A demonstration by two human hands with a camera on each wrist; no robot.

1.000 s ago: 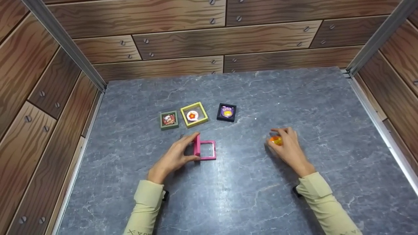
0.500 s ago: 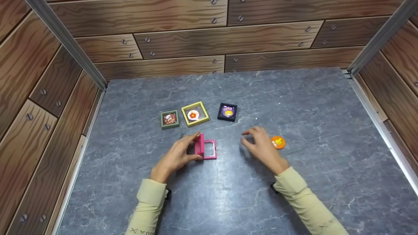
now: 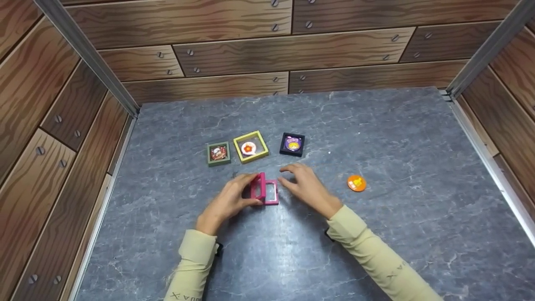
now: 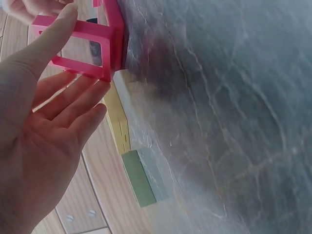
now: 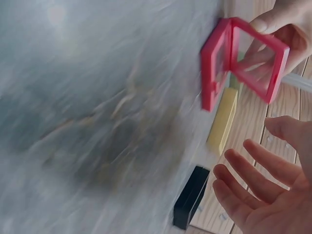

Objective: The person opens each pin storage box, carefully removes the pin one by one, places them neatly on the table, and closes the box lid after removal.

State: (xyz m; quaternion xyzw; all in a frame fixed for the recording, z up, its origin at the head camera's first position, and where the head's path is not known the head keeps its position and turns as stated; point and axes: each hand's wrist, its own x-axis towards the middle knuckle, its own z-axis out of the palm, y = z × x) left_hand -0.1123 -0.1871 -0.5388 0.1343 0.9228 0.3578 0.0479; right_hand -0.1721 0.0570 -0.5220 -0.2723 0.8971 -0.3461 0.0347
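On the counter (image 3: 418, 129), the pink frame (image 3: 262, 187) is gripped by the left hand (image 3: 229, 200), and the loose, empty right hand (image 3: 308, 187) has been brought alongside from the orange disc (image 3: 356, 183), so work is centred there.

- Plenty of room over the worktop (image 3: 418, 167), right side.
- Yellow case (image 3: 254, 159) and black case (image 3: 291, 154) obstruct upper centre, gap between.
- Opened pink case (image 3: 263, 186) blocks the middle.

From the head we look forward and down across the surface (image 3: 401, 133). From each wrist we look low and close, the view tipped sideways; both share the pink hinged frame (image 5: 232, 51), upper left in the left wrist view, upper right in the right.
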